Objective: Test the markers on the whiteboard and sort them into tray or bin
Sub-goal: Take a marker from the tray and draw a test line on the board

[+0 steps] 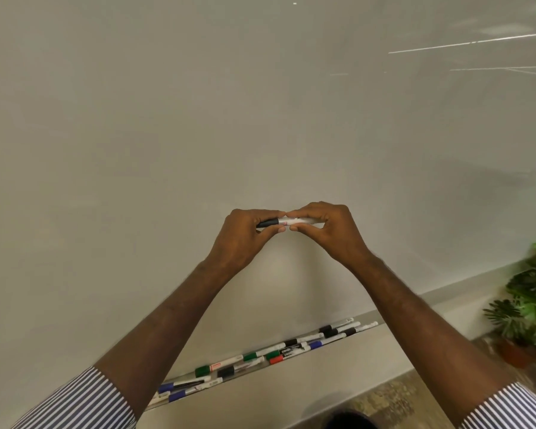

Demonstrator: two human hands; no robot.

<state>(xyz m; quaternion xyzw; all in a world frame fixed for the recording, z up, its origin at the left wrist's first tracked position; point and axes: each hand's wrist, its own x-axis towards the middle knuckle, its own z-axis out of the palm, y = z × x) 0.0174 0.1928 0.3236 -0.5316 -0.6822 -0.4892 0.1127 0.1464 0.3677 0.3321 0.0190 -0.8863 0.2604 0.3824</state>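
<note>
Both my hands are raised in front of the whiteboard (260,103), holding one marker (287,222) level between them. My left hand (245,236) pinches the black cap end. My right hand (325,230) grips the white barrel. The two hands' fingertips meet near the marker's middle. Below, the tray (291,371) along the board's bottom edge holds several markers (260,357) with black, green, blue and red caps, lying end to end and side by side. No bin is in view.
A potted green plant (529,305) stands on the floor at the lower right. The wall ledge (446,300) runs rightward under the board. Faint light streaks cross the board's upper right. Patterned floor shows at the bottom.
</note>
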